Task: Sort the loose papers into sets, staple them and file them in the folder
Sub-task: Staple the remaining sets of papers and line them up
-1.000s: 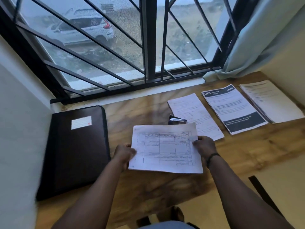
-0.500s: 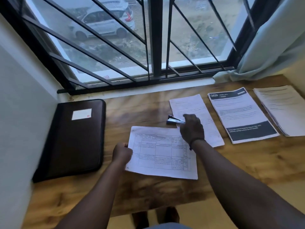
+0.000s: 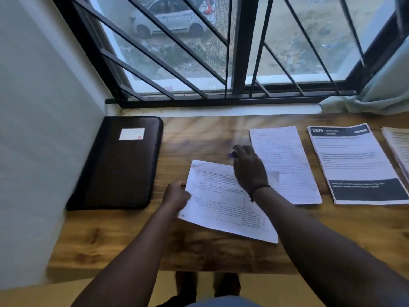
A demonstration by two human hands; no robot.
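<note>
My left hand grips the left edge of a set of papers printed with a table, which lies tilted on the wooden desk. My right hand reaches over that set and closes round a small dark stapler, of which only the tip shows past the fingers. A closed dark folder with a white label lies flat at the left of the desk. To the right lie a white paper set, a set with dark header and footer bands, and another at the frame edge.
A barred window runs along the back of the desk. A white wall closes the left side, right beside the folder. A pale curtain hangs at the back right corner. The desk's near edge lies just below the held papers.
My right hand let go of the paper's right edge, reached forward to the stapler and closed round it. The papers now sit tilted, held by my left hand alone.
</note>
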